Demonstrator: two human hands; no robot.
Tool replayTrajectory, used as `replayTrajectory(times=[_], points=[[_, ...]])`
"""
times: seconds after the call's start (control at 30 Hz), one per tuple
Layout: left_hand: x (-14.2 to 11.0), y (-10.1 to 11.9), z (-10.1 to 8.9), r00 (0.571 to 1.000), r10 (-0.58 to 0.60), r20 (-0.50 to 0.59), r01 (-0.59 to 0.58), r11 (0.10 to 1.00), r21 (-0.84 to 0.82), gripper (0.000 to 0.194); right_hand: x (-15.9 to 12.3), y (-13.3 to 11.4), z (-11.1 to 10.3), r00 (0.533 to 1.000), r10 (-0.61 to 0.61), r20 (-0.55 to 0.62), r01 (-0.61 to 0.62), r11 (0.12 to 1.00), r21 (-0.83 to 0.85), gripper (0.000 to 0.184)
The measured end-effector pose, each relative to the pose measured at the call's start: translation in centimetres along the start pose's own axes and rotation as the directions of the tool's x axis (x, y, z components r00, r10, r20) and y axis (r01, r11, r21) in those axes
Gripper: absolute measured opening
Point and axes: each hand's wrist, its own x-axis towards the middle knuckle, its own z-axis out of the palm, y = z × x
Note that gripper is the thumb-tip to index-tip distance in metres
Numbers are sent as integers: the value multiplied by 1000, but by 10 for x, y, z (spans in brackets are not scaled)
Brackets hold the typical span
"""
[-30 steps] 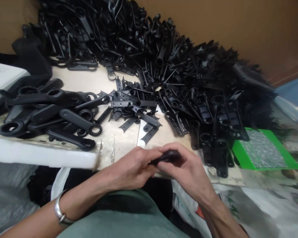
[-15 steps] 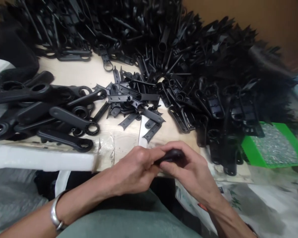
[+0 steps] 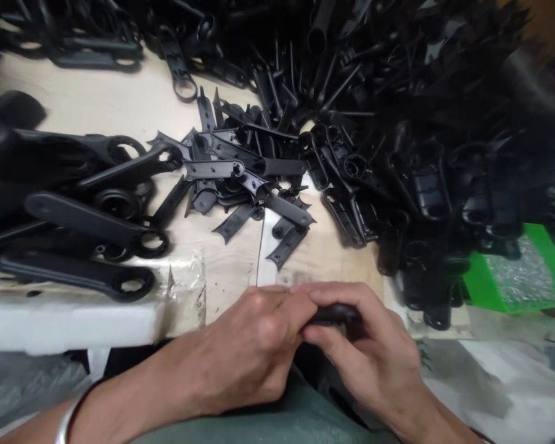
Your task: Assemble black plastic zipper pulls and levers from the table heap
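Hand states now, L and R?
Left hand: closed, gripping one end of a black part.
Right hand: closed on the same part, fingers over it, thumb below.

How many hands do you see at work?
2: the left hand at lower centre, and the right hand just right of it, both holding one black part.

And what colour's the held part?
The part is black; the head view shows it best.
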Motion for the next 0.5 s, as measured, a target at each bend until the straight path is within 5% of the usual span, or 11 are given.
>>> replayTrajectory(times=[0.33, 0.5], points=[[7, 3, -3, 996, -83, -18, 79, 987, -139, 19, 20, 4, -6, 999, 38, 19, -39, 997, 73, 16], [11, 7, -11, 989, -144, -36, 131, 961, -242, 12, 28, 14, -8, 997, 72, -19, -66, 976, 205, 33]])
